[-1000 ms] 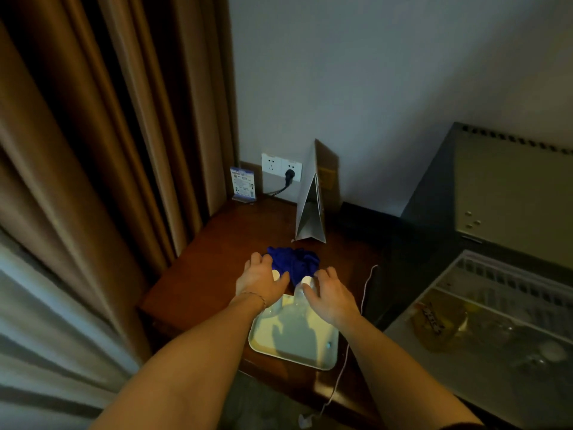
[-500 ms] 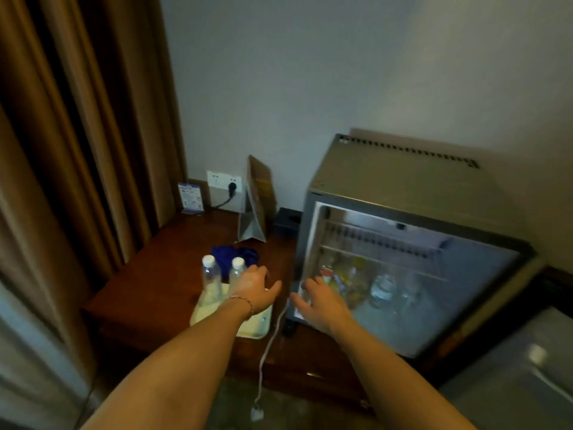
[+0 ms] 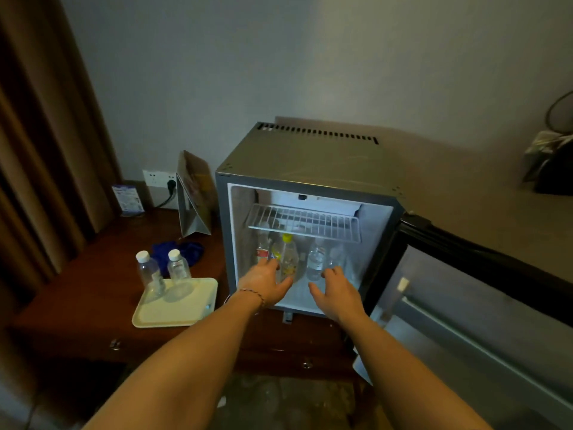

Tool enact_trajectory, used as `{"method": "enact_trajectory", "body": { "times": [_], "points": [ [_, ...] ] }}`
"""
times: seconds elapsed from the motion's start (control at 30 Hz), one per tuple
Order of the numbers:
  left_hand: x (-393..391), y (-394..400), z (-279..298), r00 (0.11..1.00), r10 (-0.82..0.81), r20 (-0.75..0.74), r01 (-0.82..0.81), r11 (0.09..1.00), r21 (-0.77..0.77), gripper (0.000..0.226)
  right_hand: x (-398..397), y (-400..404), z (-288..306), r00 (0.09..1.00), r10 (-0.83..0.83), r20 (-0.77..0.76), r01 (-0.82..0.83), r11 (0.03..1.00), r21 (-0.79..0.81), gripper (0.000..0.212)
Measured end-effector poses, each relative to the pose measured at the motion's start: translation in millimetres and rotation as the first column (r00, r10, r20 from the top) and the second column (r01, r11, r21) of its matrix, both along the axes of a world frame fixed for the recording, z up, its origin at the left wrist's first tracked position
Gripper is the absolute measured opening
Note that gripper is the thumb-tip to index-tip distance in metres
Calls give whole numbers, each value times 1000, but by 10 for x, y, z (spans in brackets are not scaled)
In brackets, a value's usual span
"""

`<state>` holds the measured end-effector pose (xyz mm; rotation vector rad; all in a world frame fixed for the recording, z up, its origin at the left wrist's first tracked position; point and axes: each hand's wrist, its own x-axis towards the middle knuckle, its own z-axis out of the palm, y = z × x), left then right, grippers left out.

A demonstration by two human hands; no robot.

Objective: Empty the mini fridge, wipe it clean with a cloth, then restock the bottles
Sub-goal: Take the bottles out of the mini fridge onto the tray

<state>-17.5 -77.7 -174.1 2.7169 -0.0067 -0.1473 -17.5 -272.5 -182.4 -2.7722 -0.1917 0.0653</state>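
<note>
Dim room; your brightest area is the fridge (image 3: 310, 218) interior. Curtain (image 3: 46, 150) falls into deep shadow. Wide-angle bending at edges; bottles inside look soft, slightly blurred.

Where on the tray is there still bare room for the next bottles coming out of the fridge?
The tray is bare along its near edge and right side. Its far left corner is taken by two clear bottles, side by side.
</note>
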Motion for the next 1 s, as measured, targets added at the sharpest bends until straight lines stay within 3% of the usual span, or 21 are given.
{"method": "enact_trajectory", "body": {
  "times": [0.2,0.33,0.43,0.63,0.83,1.0],
  "points": [
    [446,9,40,995,44,-93,-40,998,38,70,412,53,11,995,-98,16,98,995,14,54],
    [819,9,-59,991,-9,-131,11,1000,8,85,745,42,-43,993,-112,-33,111,994,-19,56],
    [1062,0,-212,994,12,-110,-16,999,-33,91,948,38,-82,986,-149,-80,147,989,-24,55],
    [1255,-15,-501,998,23,-60,-28,996,-86,97,1035,30,-299,984,-174,-31,173,983,-57,65],
    [1418,-83,-549,996,52,78,-40,989,-144,79,1160,-45,-528,970,-208,124,214,976,-38,70],
    [1473,-150,-721,982,42,182,-17,990,-138,64,1290,-105,-705,965,-233,122,228,972,53,66]
  ]
}}
